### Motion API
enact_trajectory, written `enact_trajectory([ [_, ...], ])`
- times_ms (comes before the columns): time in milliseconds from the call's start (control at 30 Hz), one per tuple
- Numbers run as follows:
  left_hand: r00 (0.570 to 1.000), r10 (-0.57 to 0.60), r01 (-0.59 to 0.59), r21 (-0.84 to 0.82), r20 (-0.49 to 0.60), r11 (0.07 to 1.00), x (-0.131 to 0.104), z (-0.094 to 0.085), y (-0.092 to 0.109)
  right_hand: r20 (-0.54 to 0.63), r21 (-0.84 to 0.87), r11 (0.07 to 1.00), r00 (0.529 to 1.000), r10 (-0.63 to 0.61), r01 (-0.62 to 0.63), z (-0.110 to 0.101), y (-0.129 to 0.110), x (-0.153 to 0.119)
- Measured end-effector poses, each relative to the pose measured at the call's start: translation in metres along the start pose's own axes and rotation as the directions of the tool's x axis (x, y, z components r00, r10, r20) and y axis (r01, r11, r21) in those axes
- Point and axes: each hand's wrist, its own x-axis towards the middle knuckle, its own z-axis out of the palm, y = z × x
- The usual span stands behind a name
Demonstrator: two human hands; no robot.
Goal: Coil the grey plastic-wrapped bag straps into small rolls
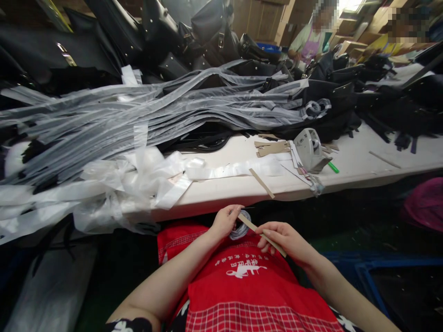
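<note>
Red apron (pixel 238 290) nearest. Over it, cardboard strip (pixel 248 223) spans both hands, long axis slanting from left hand (pixel 224 222) down to right hand (pixel 286 237). Left grip narrow, pinching gray coil (pixel 238 235) with strip's far end; right grip holds strip's near part.

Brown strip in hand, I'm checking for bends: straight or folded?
Straight: the brown strip lines up either side of the right hand.

Two hands (pixel 224 222) (pixel 282 239), one held strip (pixel 248 222), one held coil (pixel 241 231), one red apron (pixel 242 288), one green stick (pixel 333 167), two co-workers (pixel 309 44) (pixel 387 45) (the black bags (pixel 92 50) overlap past counting).
</note>
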Motion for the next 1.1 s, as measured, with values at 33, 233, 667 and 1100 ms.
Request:
enact_trajectory([
  [33, 0.999, 0.029, -0.029, 0.015, -0.035, 0.999, 0.000, 0.000, -0.001, 0.003, 0.083, 0.996, 1.000, 0.014, -0.014, 0.001, 0.003, -0.002],
  [233, 0.950, 0.268, -0.241, 0.172, -0.160, 0.955, -0.007, 0.002, -0.005, -0.060, 0.344, 0.939, 0.998, -0.001, 0.022, 0.015, 0.017, -0.008],
  [667, 0.936, 0.339, -0.308, 0.248, -0.092, 0.918, -0.013, 0.014, -0.004, -0.087, 0.751, 0.642, 0.987, -0.132, 0.152, 0.054, 0.032, 0.015],
  [1100, 0.974, 0.206, -0.220, 0.572, 0.091, 0.790, 0.032, -0.018, -0.005, 0.037, 0.725, 0.667, 0.957, -0.288, 0.172, 0.038, 0.050, 0.062],
])
